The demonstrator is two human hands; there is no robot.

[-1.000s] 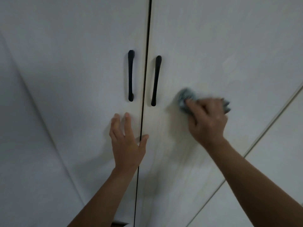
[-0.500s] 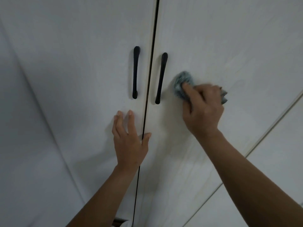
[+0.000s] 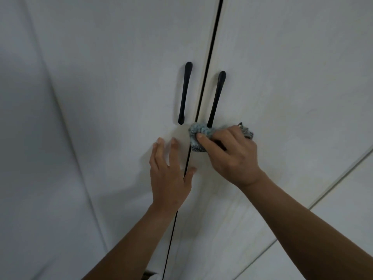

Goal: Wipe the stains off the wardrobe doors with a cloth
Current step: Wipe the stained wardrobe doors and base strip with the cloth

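Note:
Two pale wardrobe doors, the left door [image 3: 121,77] and the right door [image 3: 292,67], meet at a dark vertical gap. Each carries a black bar handle: the left handle [image 3: 185,93] and the right handle [image 3: 217,98]. My right hand [image 3: 232,156] grips a bunched grey-blue cloth [image 3: 196,136] and presses it on the right door at the gap, over the lower end of the right handle. My left hand [image 3: 169,174] lies flat with straight fingers on the left door just below the handles, its thumb across the gap.
A side panel [image 3: 30,158] of the wardrobe runs down the left. A further door panel [image 3: 343,209] begins beyond a seam at the lower right. No stains are plainly visible on the doors.
My right hand has slid the cloth left and down, from the open right door face to the gap under the right handle. My left hand has stayed flat on the left door.

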